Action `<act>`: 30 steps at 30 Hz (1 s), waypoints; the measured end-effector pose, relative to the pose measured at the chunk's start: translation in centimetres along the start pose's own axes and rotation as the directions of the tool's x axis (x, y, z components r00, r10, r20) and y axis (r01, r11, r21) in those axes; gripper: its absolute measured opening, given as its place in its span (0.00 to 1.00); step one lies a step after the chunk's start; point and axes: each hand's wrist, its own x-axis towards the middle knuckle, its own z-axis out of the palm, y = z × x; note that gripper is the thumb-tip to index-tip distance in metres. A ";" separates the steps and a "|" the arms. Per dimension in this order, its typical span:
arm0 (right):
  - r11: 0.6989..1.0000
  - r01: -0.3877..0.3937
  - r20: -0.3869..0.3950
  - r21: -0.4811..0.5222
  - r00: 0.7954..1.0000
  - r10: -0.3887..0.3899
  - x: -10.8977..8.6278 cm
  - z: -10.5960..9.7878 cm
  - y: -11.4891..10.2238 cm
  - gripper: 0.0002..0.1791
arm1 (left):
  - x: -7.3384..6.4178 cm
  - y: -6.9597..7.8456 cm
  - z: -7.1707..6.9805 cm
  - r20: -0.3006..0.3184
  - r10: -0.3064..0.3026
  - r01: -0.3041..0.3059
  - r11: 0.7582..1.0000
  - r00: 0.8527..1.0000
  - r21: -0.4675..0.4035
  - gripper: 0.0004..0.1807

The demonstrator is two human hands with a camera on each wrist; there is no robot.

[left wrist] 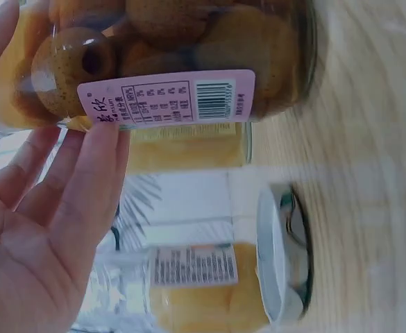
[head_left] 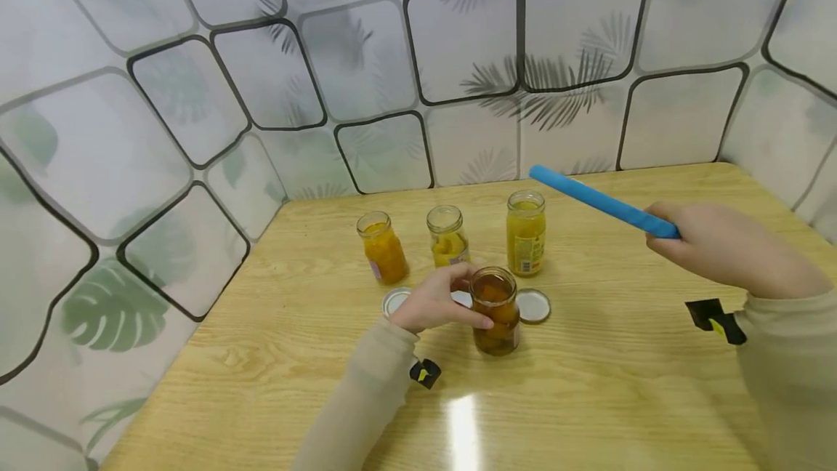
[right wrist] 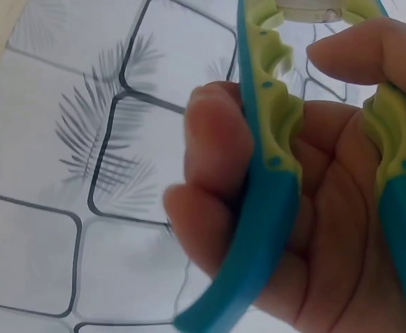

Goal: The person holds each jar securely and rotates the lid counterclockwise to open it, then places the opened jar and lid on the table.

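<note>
My left hand (head_left: pixel 434 300) grips the side of an uncapped glass jar (head_left: pixel 495 318) of round brown fruit in dark syrup. In the left wrist view a pink label (left wrist: pixel 164 94) with a barcode shows on that jar. Whether the jar's base touches the table, I cannot tell. My right hand (head_left: pixel 719 246) is raised off to the right, well apart from the jars, and holds a blue jar opener (head_left: pixel 601 200). Seen from the right wrist, the opener has two blue handles with a light green toothed lining (right wrist: pixel 282 132), and my fingers curl round one handle.
Behind stand three other uncapped jars: orange contents (head_left: pixel 386 253), yellow pieces (head_left: pixel 450 246) and a taller yellow one (head_left: pixel 527 238). Metal lids lie on the wooden table (head_left: pixel 261 369), one to the right (head_left: pixel 532 305) and one to the left (head_left: pixel 395 301). A patterned wall (head_left: pixel 471 137) borders the back.
</note>
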 end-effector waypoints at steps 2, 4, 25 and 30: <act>1.000 -0.019 -0.013 -0.013 1.000 0.019 -0.2 -0.3 0.4 0.12 | 0.1 0.2 0.7 -0.009 0.019 -0.019 0.999 1.000 0.036 0.25; 0.999 -0.034 -0.035 -0.020 0.999 0.033 -0.3 -0.5 0.9 0.10 | 0.1 0.6 1.6 -0.023 0.055 -0.053 0.995 0.998 0.088 0.25; 0.989 -0.149 -0.076 -0.008 0.986 0.148 -1.5 -1.7 2.5 0.15 | 9.0 3.9 10.3 -0.163 0.018 -0.010 0.999 0.986 0.046 0.23; 0.986 -0.168 -0.083 0.004 0.982 0.168 -1.8 -1.8 2.7 0.13 | 11.8 4.2 11.0 -0.234 -0.038 0.039 0.999 0.971 0.002 0.21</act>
